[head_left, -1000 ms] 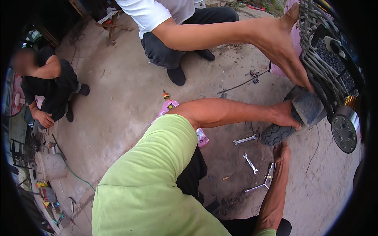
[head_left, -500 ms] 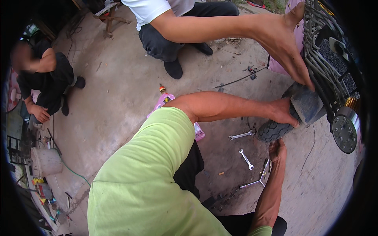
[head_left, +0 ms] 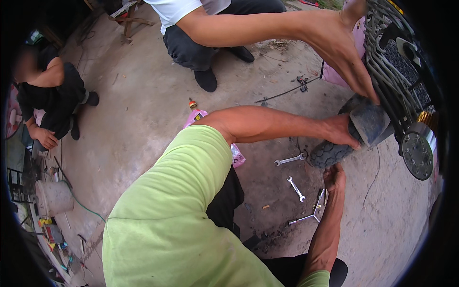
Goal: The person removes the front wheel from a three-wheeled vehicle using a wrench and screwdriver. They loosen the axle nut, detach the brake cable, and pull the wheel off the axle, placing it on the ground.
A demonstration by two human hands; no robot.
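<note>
The black knobbed tyre [head_left: 329, 154] stands low on the right, below a dark mudguard [head_left: 369, 123]. My left hand [head_left: 342, 131] is closed over the tyre's upper side beside the mudguard, the thumb stretched along it. Close under the tyre is my right hand [head_left: 335, 178], its fingers curled; what they hold, if anything, is hidden. A co-worker's hand [head_left: 351, 60] reaches down onto the mudguard from above. On the ground nearby lie one open-ended spanner [head_left: 289, 160], another spanner [head_left: 296, 189] and a Y-shaped socket wrench [head_left: 311, 218], partly behind my right forearm.
A round dark disc on a chrome barrel [head_left: 417, 155] juts out at the right. Pink plastic [head_left: 237, 156] lies by my left arm. A person in a white shirt [head_left: 174, 12] squats opposite, another person in black [head_left: 57, 95] at left. A pale bucket [head_left: 55, 197] stands lower left.
The whole view has shifted slightly, so things sit a little further left and up. Both my hands stay at the tyre, and the co-worker's hand keeps its place.
</note>
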